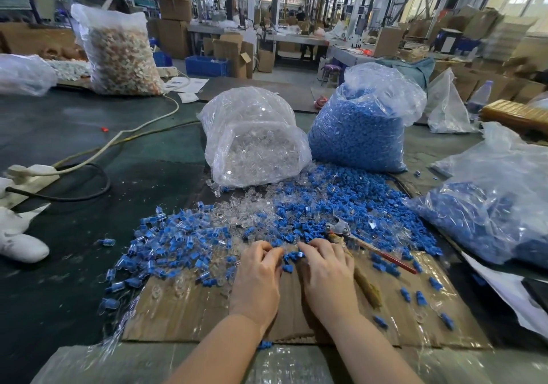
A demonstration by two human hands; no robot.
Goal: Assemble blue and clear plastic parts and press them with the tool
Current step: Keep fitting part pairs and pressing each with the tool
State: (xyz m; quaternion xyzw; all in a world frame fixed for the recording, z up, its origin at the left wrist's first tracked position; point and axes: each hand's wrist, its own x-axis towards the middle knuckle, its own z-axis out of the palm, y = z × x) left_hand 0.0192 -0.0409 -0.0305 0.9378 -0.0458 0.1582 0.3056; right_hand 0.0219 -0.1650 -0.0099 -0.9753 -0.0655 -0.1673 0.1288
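Two hands worked at the near edge of the parts pile, with the pressing tool lying unheld just to their right.

Left hand point(258, 277) and right hand point(326, 274) had fingers curled, tips almost meeting over a blue part point(293, 255); whether either actually pinched it could not be told. The tool point(367, 243) lay just beyond the right hand, which was nearer to it, its long axis running from the metal head at the far left to the red handle at the near right. Counted: one tool, one bag of clear parts point(252, 137), two bags of blue parts point(358, 128); loose pieces too many to count.
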